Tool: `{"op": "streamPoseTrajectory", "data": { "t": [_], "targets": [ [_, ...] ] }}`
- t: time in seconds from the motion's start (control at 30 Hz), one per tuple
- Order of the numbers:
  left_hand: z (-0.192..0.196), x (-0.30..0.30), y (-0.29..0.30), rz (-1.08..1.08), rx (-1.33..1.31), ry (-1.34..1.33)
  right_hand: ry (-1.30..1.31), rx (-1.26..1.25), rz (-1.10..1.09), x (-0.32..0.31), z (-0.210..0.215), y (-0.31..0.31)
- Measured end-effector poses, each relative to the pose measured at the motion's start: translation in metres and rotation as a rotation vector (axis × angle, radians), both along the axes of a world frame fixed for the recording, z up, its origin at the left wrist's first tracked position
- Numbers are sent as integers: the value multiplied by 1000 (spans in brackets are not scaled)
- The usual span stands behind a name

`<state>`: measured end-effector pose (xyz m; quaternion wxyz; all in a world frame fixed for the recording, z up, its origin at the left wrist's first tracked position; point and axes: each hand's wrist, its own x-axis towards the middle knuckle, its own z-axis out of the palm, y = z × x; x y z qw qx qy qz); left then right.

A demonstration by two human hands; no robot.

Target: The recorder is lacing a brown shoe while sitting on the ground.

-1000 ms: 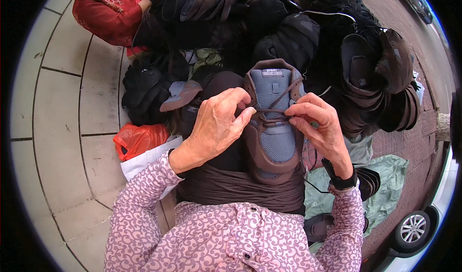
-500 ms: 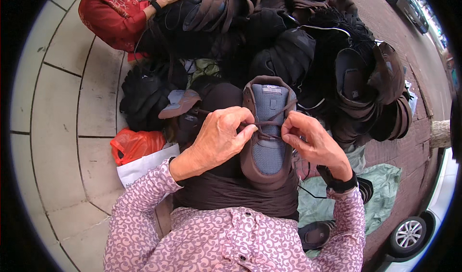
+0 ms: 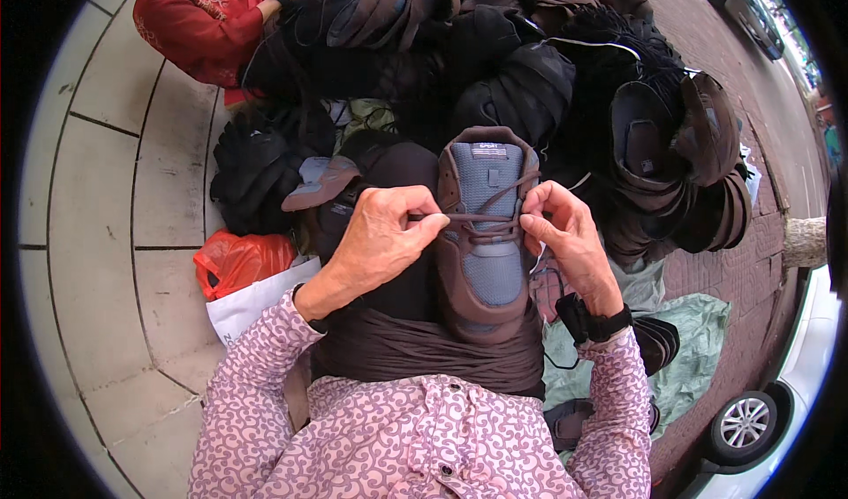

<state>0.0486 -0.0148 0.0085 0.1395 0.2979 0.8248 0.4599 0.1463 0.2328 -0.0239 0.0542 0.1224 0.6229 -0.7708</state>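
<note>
Left hand point(image 3: 380, 238) drawn outward — shoe heap point(image 3: 514, 93) ahead, red bag point(image 3: 252, 259) beside

Two bare hands: one left hand point(image 3: 375, 241), one right hand point(image 3: 570, 232). One brown shoe upper with a blue mesh tongue point(image 3: 492, 280); one stretched dark brown lace point(image 3: 470, 219). One loose grey-blue and brown upper point(image 3: 325, 184). One orange-red plastic bag point(image 3: 243, 260); one pale green plastic sheet point(image 3: 693, 331). Three black wristbands point(image 3: 609, 326). One co-worker in red patterned clothing point(image 3: 190, 26). Two cars: one dark point(image 3: 749, 9), one white point(image 3: 808, 371). Heaped black and brown uppers point(image 3: 521, 93): overlapped, not countable.
</note>
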Motion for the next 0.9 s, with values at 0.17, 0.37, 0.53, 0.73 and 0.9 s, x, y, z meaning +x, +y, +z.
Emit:
{"op": "streamPoseTrajectory", "data": {
  "t": [0.17, 0.37, 0.53, 0.73, 0.9],
  "targets": [
    [-3, -1, -7, 9, -18, -35, 23, -148, -28, 6, -9, 1],
    [3, -5, -1, -54, -49, -72, 179, 151, -56, 0, 11, -6],
    [10, 4, 13, -93, 24, -79, 392, 737, 30, -19, 15, -7],
    [0, 7, 27, -224, -26, 146, 339, 560, -42, -19, -1, -5],
    [-5, 1, 34, -177, 38, 10, 197, 411, -56, -18, 5, -8]
  ]
}}
